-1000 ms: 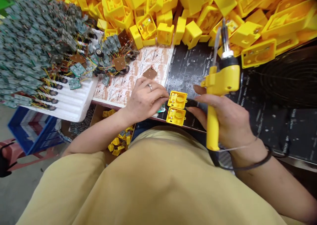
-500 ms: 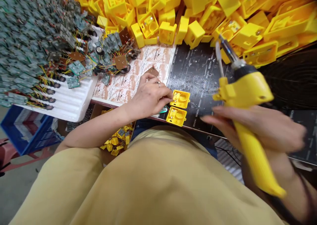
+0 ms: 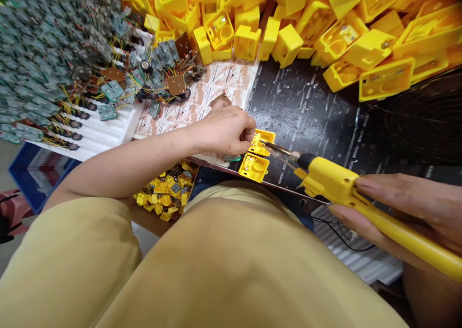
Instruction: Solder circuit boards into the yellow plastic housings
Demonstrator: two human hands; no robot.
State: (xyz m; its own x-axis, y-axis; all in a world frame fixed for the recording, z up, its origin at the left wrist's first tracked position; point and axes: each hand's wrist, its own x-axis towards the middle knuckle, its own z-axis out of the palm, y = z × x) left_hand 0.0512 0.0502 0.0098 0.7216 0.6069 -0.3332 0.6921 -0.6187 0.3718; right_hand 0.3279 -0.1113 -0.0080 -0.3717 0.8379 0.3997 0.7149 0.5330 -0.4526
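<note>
Right fingers (image 3: 382, 186), gripping the soldering gun (image 3: 330, 176), have swung to a case (image 3: 268, 136); left fingers (image 3: 247, 126) curl, hold unclear.

One head-worn camera; it looks forward and down over the nearby worktop (image 3: 303, 107).

Light's pretty good here, bright and fairly even with soft shadows, though I can't pin down the source. There's a hazy white glare patch on the black bench top (image 3: 288, 104), and the far yellow housings (image 3: 288, 45) come out really saturated. Far left, the heap of green boards (image 3: 54, 63) goes mushy in the fine detail. The right hand (image 3: 415, 198) looks a bit soft, wide-angle stretch balloons the near shirt (image 3: 231, 270), and the far right corner fades to black.
</note>
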